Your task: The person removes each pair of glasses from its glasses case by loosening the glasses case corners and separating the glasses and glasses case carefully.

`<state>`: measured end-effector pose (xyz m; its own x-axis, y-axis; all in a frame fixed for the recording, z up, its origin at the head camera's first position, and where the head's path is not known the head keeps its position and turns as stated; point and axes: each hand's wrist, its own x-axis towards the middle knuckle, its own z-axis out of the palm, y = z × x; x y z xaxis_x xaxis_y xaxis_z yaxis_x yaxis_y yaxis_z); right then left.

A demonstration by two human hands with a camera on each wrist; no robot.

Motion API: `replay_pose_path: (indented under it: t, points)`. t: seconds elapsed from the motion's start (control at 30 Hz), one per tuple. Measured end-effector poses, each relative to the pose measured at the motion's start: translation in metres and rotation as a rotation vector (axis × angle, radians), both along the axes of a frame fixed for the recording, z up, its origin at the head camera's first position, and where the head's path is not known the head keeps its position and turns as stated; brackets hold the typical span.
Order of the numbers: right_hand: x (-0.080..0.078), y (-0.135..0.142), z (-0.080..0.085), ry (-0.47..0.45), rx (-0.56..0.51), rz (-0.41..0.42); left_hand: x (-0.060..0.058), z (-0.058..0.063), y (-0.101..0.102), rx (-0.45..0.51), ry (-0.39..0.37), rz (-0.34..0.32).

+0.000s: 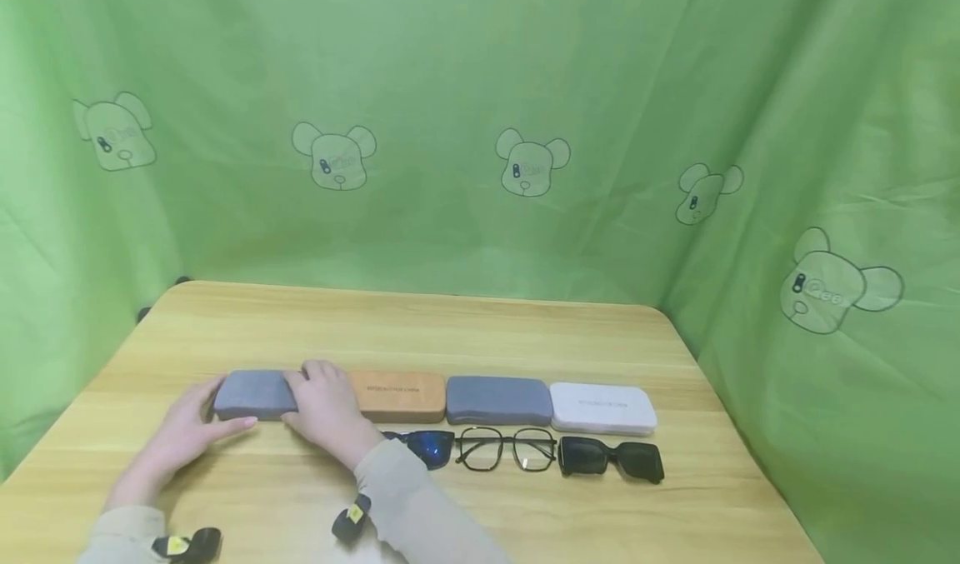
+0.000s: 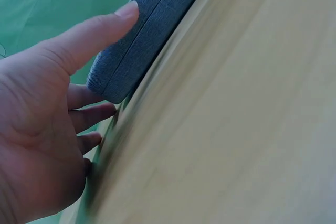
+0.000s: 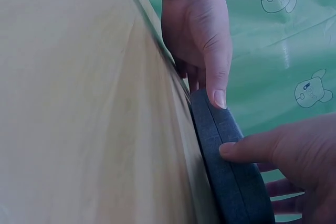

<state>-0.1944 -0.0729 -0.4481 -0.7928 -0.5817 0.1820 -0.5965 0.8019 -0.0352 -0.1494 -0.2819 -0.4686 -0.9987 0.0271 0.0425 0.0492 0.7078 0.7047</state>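
Observation:
A blue-grey glasses case [image 1: 258, 393] lies shut at the left end of a row of cases on the table. My left hand [image 1: 182, 431] holds its left end, with the thumb [image 2: 107, 31] along the front side and the fingers round the end and behind. Further along the same case, my right hand [image 1: 330, 410] grips from above, its thumb [image 3: 247, 149] on the front seam and its other fingers on the far side. Both hands hide parts of the case in the head view.
Right of it stand a tan case [image 1: 401, 397], another blue-grey case [image 1: 498, 400] and a white case [image 1: 603, 407]. Before them lie blue-lensed sunglasses [image 1: 433, 447], partly behind my right wrist, clear black-framed glasses [image 1: 506, 449] and black sunglasses [image 1: 611, 458]. Green curtain [image 1: 435, 239] surrounds the wooden table [image 1: 420, 322].

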Motion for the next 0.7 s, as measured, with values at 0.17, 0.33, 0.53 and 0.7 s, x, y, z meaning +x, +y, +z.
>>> replay_pose_path:
  t: [0.17, 0.33, 0.53, 0.7]
  points:
    - [-0.0008, 0.0009, -0.0025, -0.013, -0.014, 0.007, -0.0019, -0.0056, 0.0018, -0.064, 0.039, 0.034]
    - [-0.0016, 0.0018, -0.0016, -0.023, -0.018, 0.006, -0.0034, -0.007, 0.0043, -0.099, 0.02, 0.066]
    - [-0.0014, 0.0017, -0.0014, -0.032, -0.022, 0.008, -0.006, -0.0098, 0.0059, -0.144, 0.022, 0.099]
    - [-0.0025, 0.0018, -0.0018, -0.033, -0.026, 0.025, -0.0071, -0.0111, 0.0065, -0.169, 0.032, 0.113]
